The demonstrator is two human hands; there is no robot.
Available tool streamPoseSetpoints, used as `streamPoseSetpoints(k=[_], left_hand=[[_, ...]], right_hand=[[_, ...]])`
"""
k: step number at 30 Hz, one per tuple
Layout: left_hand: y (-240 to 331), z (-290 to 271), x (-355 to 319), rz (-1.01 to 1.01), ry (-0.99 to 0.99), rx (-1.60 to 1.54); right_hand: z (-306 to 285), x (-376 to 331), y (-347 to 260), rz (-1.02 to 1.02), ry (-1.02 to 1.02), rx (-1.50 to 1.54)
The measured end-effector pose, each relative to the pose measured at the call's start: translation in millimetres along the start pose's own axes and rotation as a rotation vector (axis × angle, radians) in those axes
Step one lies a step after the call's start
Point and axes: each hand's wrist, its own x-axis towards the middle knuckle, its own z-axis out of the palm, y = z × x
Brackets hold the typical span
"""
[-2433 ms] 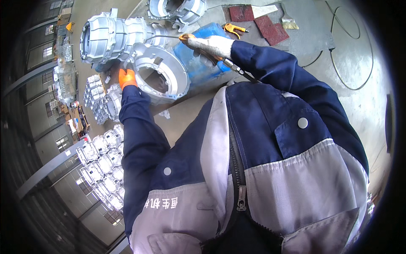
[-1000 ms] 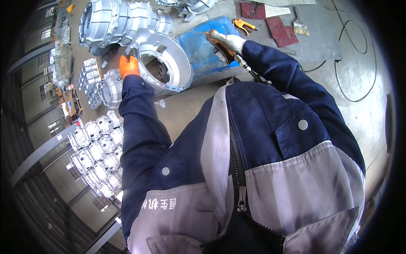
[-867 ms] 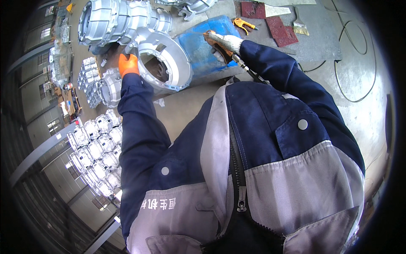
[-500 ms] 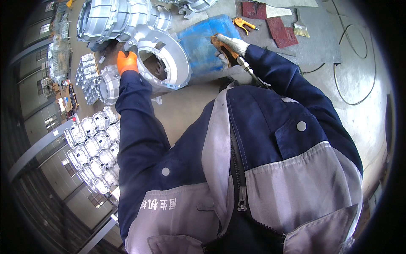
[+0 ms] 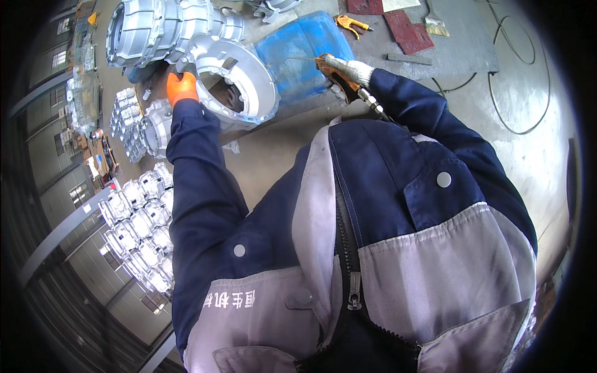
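Observation:
My left hand, in an orange glove, grips the rim of a round silver metal housing. The housing lies tilted with its wide, hollow opening facing me. In a whitish glove, my right hand is closed around an orange air blow gun. A metal coupling joins the gun to a hose that runs behind my sleeve. From the gun a thin nozzle points left toward the housing, over a worn blue block-like surface. The glove hides most of the right fingers.
More silver housings stand at the far left. A second, yellow-orange blow gun, dark red abrasive pieces, a paintbrush and a grey bar lie on the grey table. Stacked castings fill the left, and a hose loops at right.
The view has shifted slightly, so the table items sit higher. The blow gun has turned a little, and its thin nozzle now shows toward the housing. My left hand keeps its hold.

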Motion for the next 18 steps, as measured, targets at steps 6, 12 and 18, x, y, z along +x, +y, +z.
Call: streamPoseSetpoints(k=[6, 12, 18], left_hand=[[19, -2, -7, -0.027, 0.031, 0.045], [-1, 4, 12, -0.089, 0.027, 0.131], [2, 6, 14, -0.11, 0.012, 0.166]], right_hand=[[23, -50, 19, 0.071, 0.035, -0.067], [45, -88, 29, 0.056, 0.107, -0.135], [60, -125, 47, 0.04, 0.11, -0.106]])
